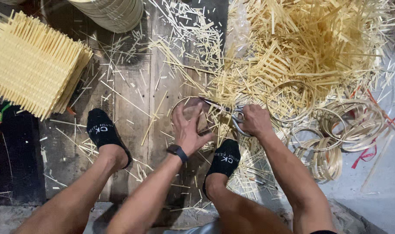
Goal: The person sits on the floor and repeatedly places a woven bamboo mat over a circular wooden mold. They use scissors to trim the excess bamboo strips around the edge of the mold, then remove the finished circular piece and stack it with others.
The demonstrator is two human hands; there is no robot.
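Scissors [232,113], metal, at frame centre: gripped in the closed right hand [256,121], blades pointing left and slightly upward toward a round woven bamboo piece [191,113]. Left hand [188,130], fingers spread, presses that piece flat on the plank floor [128,86]; probably ringed with a thin hoop, though partly hidden. Bamboo offcuts [310,39] upper right, loose hoops [331,130] right, woven mats [30,65] upper left.

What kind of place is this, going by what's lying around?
Probably a small bamboo craft workshop, worked on the floor. A heap of cut bamboo strips, a stack of woven mats and loose bamboo rings surround the person, whose right hand works scissors.
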